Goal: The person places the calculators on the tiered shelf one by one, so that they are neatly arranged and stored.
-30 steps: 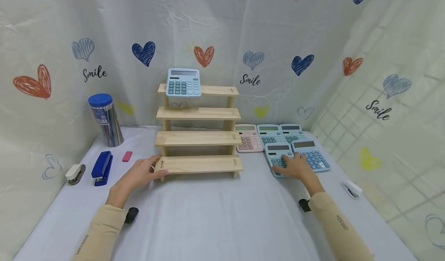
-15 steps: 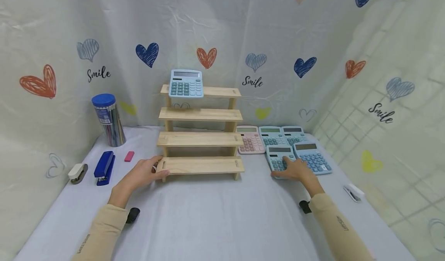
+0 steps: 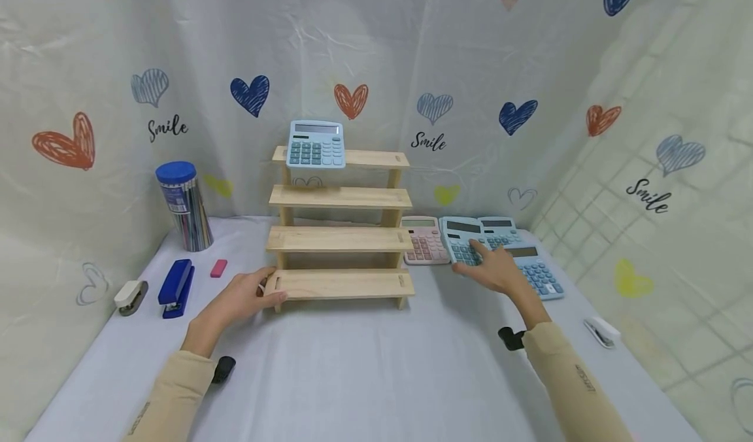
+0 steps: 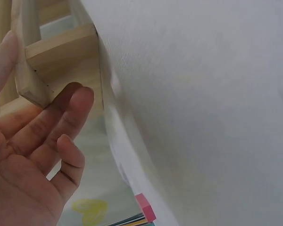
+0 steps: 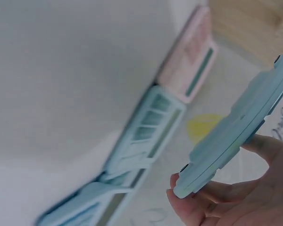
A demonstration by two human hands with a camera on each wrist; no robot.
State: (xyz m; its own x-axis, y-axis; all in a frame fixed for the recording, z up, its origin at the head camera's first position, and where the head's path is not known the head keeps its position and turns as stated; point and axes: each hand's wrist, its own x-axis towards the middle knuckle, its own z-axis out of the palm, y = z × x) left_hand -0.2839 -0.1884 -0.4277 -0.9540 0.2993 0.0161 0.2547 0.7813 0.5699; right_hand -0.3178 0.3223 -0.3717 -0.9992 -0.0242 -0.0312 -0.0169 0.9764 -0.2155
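Note:
My right hand (image 3: 497, 272) holds a light blue calculator (image 3: 461, 233) by its edges. In the right wrist view this calculator (image 5: 240, 125) is edge-on and raised off the table, fingers on one edge and thumb on its key side. My left hand (image 3: 244, 296) grips the left end of the lowest step of a wooden tiered shelf (image 3: 338, 285). Seen from the left wrist, the thumb and fingers lie on either side of the shelf's board (image 4: 33, 87). Another blue calculator (image 3: 316, 144) leans on the top step, at its left.
Right of the shelf lie a pink calculator (image 3: 426, 240) and more blue calculators, one nearer the front (image 3: 538, 275). A white stapler (image 3: 601, 332) is at the right edge. At left are a blue-lidded jar (image 3: 188, 206), a blue stapler (image 3: 175, 288), a small white stapler (image 3: 131, 297) and a pink eraser (image 3: 218, 268).
My right hand has lifted the blue calculator from the front of the group and moved it up and slightly left, over the back row. My left hand stays on the shelf.

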